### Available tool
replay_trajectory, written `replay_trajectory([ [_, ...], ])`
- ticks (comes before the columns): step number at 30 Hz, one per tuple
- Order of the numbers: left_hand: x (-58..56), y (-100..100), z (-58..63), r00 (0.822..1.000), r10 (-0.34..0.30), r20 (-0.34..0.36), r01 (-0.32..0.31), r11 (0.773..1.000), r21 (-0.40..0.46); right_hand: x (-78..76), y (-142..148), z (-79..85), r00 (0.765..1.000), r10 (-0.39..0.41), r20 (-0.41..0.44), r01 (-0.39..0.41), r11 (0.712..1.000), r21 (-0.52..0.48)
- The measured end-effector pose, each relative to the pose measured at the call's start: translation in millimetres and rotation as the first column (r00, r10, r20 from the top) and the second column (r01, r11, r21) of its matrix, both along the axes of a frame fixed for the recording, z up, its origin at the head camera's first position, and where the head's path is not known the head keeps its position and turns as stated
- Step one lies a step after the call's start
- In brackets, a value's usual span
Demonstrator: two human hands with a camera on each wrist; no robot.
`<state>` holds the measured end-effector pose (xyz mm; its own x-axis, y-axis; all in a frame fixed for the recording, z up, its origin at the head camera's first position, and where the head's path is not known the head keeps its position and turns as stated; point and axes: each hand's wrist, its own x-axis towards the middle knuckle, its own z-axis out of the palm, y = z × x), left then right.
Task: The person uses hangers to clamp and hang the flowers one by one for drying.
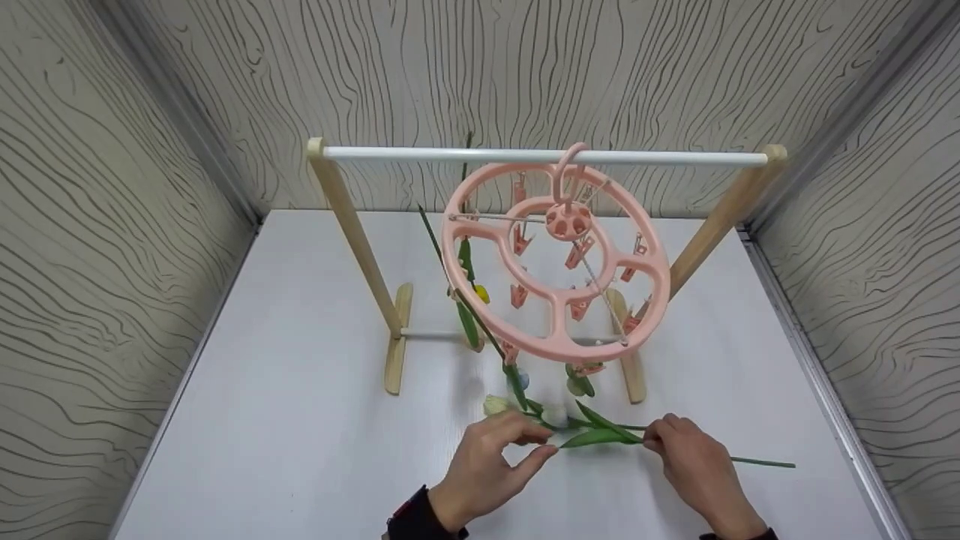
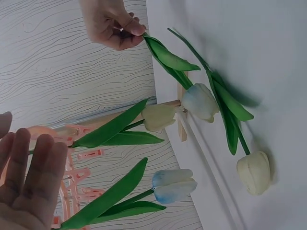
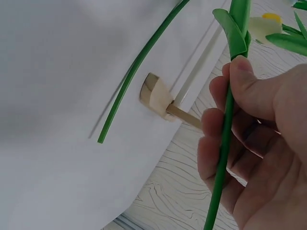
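Observation:
My right hand point(image 1: 694, 461) pinches the green stem of a tulip point(image 2: 200, 102) with a white and pale blue bloom, just below its leaves. In the right wrist view, thumb and fingers close round that stem point(image 3: 227, 124). Close to the held tulip's leaves in the head view is my left hand point(image 1: 491, 465), thumb and fingers parted with nothing between them. A cream tulip point(image 2: 254, 172) lies on the white table beneath the held one. Above hangs a pink round clip hanger point(image 1: 556, 349); a blue-white tulip point(image 2: 174, 186) and a pale cream tulip point(image 2: 158, 118) dangle bloom-down from it.
The hanger hooks over the white bar point(image 1: 450, 154) of a wooden stand, with a left leg point(image 1: 356, 240) and a right leg point(image 1: 724, 217). A yellow bloom point(image 1: 481, 293) shows behind the ring. Several pink clips hang from it. Patterned walls enclose the table point(image 1: 300, 450).

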<state>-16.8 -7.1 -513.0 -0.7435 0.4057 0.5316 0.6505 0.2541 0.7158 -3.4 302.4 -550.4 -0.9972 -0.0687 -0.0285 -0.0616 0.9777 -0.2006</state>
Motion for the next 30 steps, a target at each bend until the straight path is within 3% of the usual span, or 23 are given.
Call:
replay_trajectory([
  [4, 1.0, 1.8, -2.0, 1.000, 0.006, -0.005, -0.006, 0.997, -0.083, 2.0, -16.5, 2.8, 1.000, 0.015, 0.007, -0.015, 1.000, -0.007],
  [8, -0.1, 5.7, -1.2, 0.999, 0.050, -0.006, -0.051, 0.977, -0.206, 3.8, -33.9, 3.0, 0.999, 0.045, -0.022, -0.046, 0.998, -0.032],
  [15, 0.7, 15.4, -7.6, 0.987, 0.093, -0.128, -0.132, 0.933, -0.336, 7.3, -56.7, -4.8, 0.977, 0.150, -0.152, -0.165, 0.982, -0.090],
  [19, 1.9, 21.2, -12.4, 0.982, 0.086, -0.170, -0.154, 0.885, -0.439, 7.0, -67.6, -4.0, 0.971, 0.175, -0.161, -0.193, 0.976, -0.104],
  [27, 1.4, 32.4, -16.9, 0.980, 0.113, -0.163, -0.192, 0.747, -0.636, 4.5, -85.6, 0.9, 0.957, 0.208, -0.200, -0.230, 0.968, -0.097],
  [30, 1.5, 34.1, -20.3, 0.972, 0.127, -0.198, -0.228, 0.721, -0.654, 4.1, -91.0, 0.5, 0.936, 0.234, -0.263, -0.272, 0.955, -0.118],
])
